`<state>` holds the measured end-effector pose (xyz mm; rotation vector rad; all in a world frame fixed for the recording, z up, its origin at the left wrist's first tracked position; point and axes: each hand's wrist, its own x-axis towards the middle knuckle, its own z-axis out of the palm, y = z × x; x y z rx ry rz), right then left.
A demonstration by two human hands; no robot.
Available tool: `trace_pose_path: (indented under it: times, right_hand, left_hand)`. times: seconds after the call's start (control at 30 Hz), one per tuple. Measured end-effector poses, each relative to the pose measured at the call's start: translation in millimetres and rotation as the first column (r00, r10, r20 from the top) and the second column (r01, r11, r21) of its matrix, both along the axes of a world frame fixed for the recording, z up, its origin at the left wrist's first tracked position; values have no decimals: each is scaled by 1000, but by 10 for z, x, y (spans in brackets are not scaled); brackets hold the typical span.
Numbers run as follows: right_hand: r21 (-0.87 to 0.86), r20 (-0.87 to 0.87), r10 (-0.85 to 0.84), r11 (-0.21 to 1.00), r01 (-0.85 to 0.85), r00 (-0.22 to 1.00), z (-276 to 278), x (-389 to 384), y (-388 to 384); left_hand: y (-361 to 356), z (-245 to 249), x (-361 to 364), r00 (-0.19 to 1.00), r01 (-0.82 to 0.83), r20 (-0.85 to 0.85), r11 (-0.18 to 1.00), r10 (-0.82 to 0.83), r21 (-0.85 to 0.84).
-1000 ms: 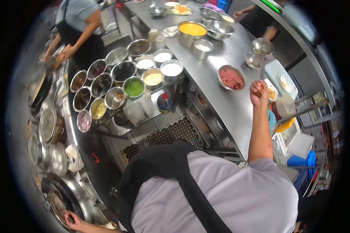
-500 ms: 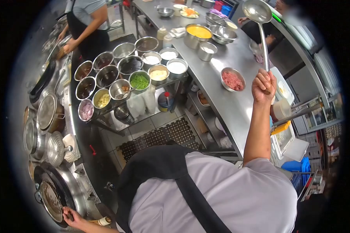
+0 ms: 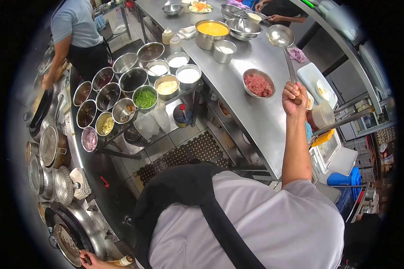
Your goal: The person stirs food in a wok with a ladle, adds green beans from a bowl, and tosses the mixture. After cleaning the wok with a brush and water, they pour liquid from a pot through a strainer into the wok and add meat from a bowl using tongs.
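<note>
My right hand is wrapped round the handle of a ladle, held up over the steel table with its bowl pointing away from me. Just left of it on the table sits a bowl of raw meat. Down at the lower left, my left hand grips the handle of a round pan, which rests over a black wok at the stove. Most of the left handle is hidden by the fingers.
Metal pots of sauces, powders and chopped greens fill a low stand. A pot of yellow liquid is on the table. A co-worker stands at the upper left by another wok; another person's arms show at the top right.
The ladle and my right hand have moved slightly down and left, and the ladle's bowl is lower. My left hand and the pan appear a little lower and further right. The co-worker appears further left.
</note>
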<state>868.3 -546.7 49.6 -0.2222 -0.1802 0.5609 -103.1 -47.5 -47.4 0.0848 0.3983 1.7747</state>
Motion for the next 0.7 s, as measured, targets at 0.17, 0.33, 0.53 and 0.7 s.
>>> trace_pose_path:
  times: [0.17, 0.33, 0.53, 0.7]
  right_hand:
    - [-55, -45, -31, 998, 29, 998, -237, 128, -110]
    - [-178, -29, -118, 978, 111, 993, -285, 191, -157]
    - [-386, 20, -244, 893, 232, 970, -329, 292, -198]
    - [-450, 28, -292, 850, 273, 956, -339, 335, -234]
  left_hand:
    - [21, 26, 53, 991, -122, -56, 991, 119, -48]
    - [22, 45, 33, 996, -68, -66, 995, 63, -78]
    - [-23, 57, 77, 999, -46, -14, 997, 45, -66]
    - [-22, 70, 87, 997, -66, -35, 995, 64, -78]
